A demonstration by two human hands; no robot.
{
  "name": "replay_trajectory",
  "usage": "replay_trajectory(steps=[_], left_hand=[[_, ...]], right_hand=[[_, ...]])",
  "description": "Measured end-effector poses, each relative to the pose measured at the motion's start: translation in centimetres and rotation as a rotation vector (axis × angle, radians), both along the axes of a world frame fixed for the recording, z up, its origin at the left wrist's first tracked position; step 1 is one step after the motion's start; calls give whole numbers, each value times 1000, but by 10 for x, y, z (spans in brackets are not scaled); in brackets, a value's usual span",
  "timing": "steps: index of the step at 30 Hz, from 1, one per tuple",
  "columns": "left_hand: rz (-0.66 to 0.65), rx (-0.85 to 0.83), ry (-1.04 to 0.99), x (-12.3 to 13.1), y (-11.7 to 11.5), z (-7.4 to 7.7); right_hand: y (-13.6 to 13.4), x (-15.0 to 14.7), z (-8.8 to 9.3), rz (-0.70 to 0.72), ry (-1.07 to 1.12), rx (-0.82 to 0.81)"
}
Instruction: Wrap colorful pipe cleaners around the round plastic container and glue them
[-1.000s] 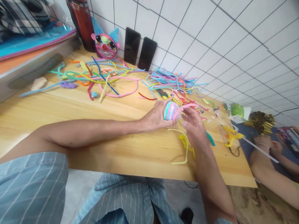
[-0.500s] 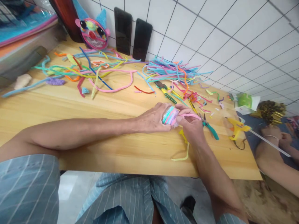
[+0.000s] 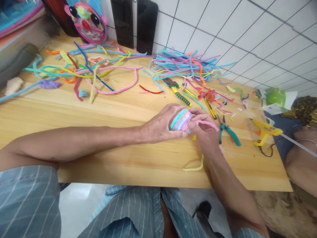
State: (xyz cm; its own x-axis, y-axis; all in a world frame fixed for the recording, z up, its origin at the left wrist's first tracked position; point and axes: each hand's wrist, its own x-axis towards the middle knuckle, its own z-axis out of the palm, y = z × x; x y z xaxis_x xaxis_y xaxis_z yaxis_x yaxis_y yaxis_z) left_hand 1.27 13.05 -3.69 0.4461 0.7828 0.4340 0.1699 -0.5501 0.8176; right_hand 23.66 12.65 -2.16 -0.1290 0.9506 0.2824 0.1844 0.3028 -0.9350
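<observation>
Upper left: loose pipe cleaners point(image 3: 81, 71) scattered on the wooden table point(image 3: 123, 165). Centre: left hand point(image 3: 160, 125) cupped around the striped pipe-cleaner ball point(image 3: 180, 119), fingers closed on it. Right hand point(image 3: 204, 132) touches the ball's right side, fingertips pinching a pink strand point(image 3: 208, 123). Further right: teal pliers point(image 3: 230, 132), then a yellow glue gun point(image 3: 264, 132).

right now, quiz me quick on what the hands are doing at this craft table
1. True or false: the left hand holds the striped ball.
2. Which strand does the right hand hold at the ball? A pink, B blue, C orange.
3. Name the yellow corded tool at the table's right end.
Key: 1 true; 2 A, the pink strand; 3 glue gun.
</observation>
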Motion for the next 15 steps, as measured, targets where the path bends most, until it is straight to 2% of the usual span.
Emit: replay_trajectory(steps=[5, 15], left_hand=[[-32, 63, 29, -5, 0, 6], [-57, 33, 33, -4, 0, 1]], right_hand=[[-3, 3, 3, 29, -50, 42], [-6, -1, 6, 6, -25, 53]])
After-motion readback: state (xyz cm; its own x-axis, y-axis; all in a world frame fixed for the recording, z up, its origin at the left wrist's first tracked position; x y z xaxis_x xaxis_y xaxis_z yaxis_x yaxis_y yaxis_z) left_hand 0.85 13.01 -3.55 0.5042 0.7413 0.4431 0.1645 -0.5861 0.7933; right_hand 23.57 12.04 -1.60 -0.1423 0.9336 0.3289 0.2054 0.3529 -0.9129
